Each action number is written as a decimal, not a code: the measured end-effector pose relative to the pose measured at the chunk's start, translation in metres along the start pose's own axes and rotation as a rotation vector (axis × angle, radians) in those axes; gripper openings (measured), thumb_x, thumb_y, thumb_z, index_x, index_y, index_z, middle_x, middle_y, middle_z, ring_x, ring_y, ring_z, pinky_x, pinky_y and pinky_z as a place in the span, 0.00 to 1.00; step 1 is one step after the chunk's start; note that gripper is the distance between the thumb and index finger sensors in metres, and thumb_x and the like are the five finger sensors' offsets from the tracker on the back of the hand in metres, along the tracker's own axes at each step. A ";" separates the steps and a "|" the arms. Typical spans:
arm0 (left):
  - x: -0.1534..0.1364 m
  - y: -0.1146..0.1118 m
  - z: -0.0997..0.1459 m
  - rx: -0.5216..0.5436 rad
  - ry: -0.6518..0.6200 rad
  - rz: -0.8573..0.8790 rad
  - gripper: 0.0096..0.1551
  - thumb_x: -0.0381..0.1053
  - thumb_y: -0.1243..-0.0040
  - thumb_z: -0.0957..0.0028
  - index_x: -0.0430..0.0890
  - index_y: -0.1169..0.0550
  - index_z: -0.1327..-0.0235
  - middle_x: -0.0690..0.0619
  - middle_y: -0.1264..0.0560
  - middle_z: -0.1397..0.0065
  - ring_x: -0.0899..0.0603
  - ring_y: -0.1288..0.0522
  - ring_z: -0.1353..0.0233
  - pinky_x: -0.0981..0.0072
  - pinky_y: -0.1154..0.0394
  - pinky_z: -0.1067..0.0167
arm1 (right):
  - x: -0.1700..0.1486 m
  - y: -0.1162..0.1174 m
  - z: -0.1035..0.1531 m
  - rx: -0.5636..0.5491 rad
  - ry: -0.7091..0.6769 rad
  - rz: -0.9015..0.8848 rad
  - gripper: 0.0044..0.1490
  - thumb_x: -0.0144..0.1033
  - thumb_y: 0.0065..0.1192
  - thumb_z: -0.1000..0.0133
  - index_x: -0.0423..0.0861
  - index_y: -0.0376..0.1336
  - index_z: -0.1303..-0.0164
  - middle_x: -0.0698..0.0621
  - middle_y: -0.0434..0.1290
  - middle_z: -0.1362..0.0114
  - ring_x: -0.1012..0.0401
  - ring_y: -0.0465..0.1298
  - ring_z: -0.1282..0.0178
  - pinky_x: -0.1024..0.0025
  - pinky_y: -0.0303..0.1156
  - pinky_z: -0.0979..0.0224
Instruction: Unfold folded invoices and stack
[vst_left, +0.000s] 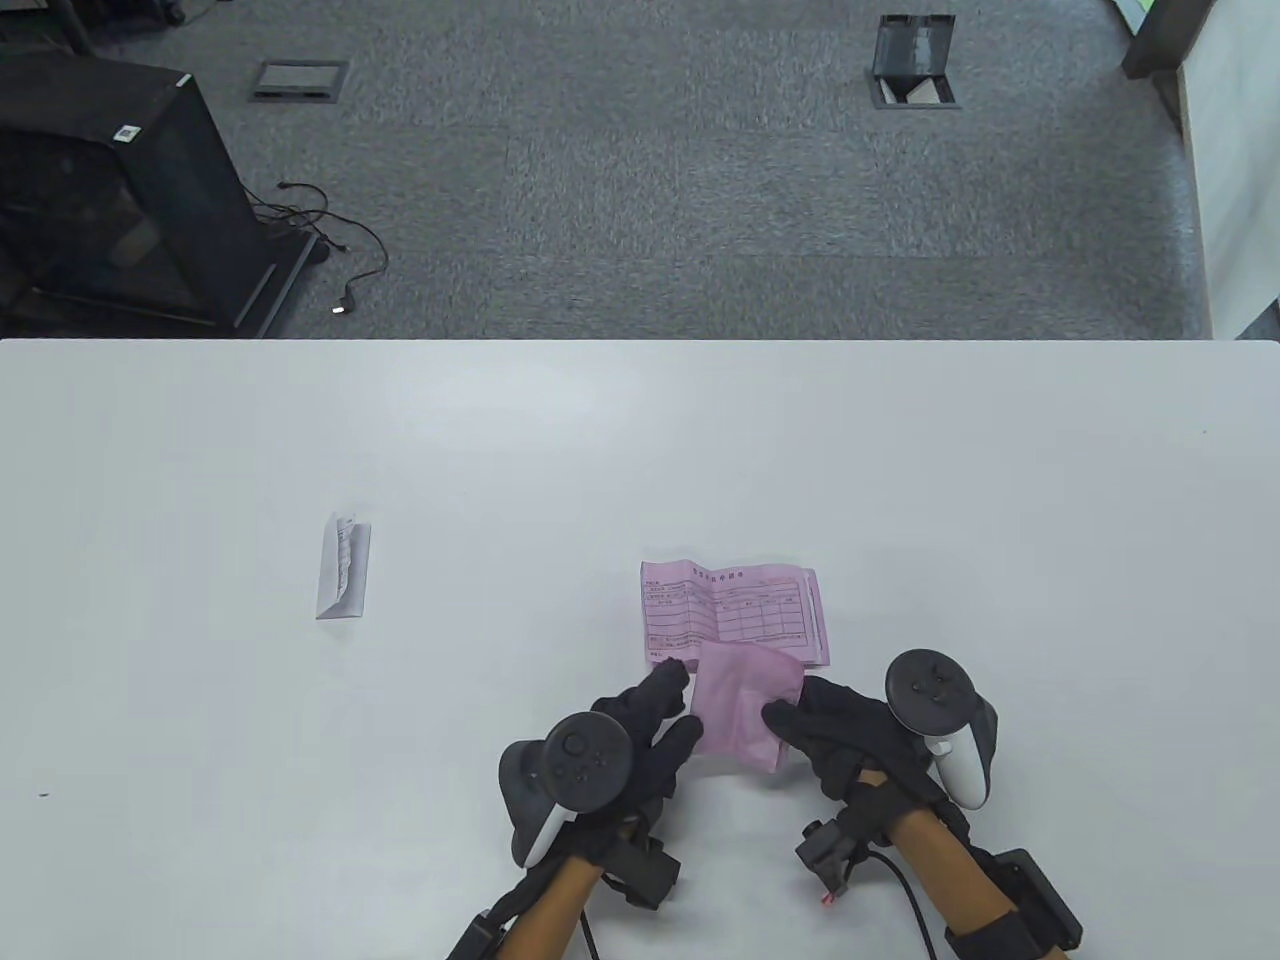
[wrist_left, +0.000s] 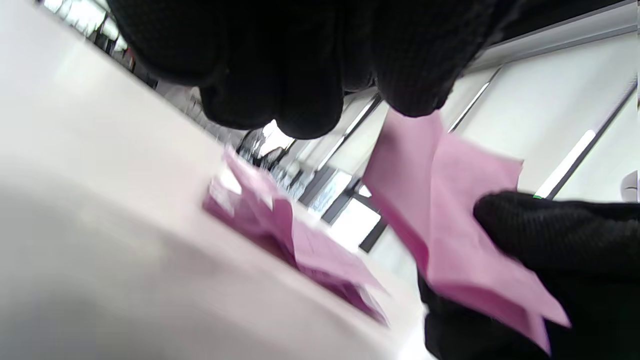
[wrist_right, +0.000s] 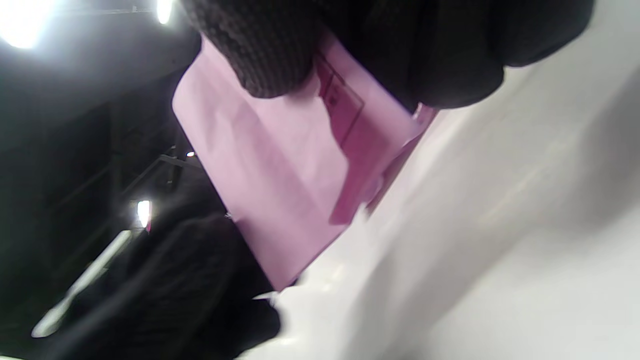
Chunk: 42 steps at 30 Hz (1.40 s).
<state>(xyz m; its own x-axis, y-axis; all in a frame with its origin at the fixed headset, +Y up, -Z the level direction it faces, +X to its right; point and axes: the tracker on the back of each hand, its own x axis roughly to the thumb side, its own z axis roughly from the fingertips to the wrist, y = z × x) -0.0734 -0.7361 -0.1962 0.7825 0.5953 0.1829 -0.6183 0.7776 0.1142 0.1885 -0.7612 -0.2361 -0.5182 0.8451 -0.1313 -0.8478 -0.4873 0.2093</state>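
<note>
**Layout on the table**

A folded pink paper invoice (vst_left: 742, 708) is held between the left hand (vst_left: 640, 735) and right hand (vst_left: 840, 740), just before an unfolded pink printed invoice (vst_left: 730, 612). A folded white paper slip (vst_left: 344, 567) is set well apart, leftward, on the white table (vst_left: 640, 440).

The table view is evenly bright and sharp, with faint shadows on the white counter (vst_left: 640, 450). Both wrist views are blurred and out of focus; ceiling lights glare in the right one.
</note>
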 end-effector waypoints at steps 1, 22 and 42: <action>0.003 0.003 0.002 0.032 -0.027 -0.017 0.35 0.53 0.32 0.47 0.49 0.31 0.25 0.46 0.22 0.31 0.35 0.26 0.32 0.49 0.26 0.40 | 0.000 0.000 0.000 -0.013 -0.003 0.028 0.21 0.44 0.63 0.48 0.47 0.70 0.49 0.46 0.76 0.42 0.47 0.75 0.40 0.45 0.67 0.33; 0.001 -0.041 0.011 -0.515 -0.064 0.473 0.55 0.59 0.32 0.48 0.41 0.47 0.18 0.33 0.34 0.21 0.31 0.30 0.30 0.49 0.27 0.41 | 0.020 0.022 0.024 0.067 -0.185 0.094 0.23 0.50 0.65 0.51 0.49 0.70 0.52 0.47 0.76 0.42 0.48 0.74 0.39 0.45 0.67 0.33; -0.022 -0.026 0.007 -0.251 0.119 0.541 0.29 0.45 0.34 0.45 0.49 0.27 0.29 0.46 0.16 0.39 0.41 0.18 0.43 0.54 0.21 0.48 | 0.012 0.003 0.018 0.049 -0.158 0.008 0.23 0.46 0.59 0.47 0.48 0.70 0.46 0.46 0.76 0.40 0.46 0.73 0.37 0.44 0.65 0.32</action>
<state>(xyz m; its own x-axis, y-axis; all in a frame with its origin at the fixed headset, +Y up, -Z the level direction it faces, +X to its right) -0.0755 -0.7707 -0.1966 0.3741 0.9266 0.0389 -0.9054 0.3740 -0.2009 0.1820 -0.7481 -0.2194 -0.4977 0.8670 0.0243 -0.8350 -0.4865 0.2573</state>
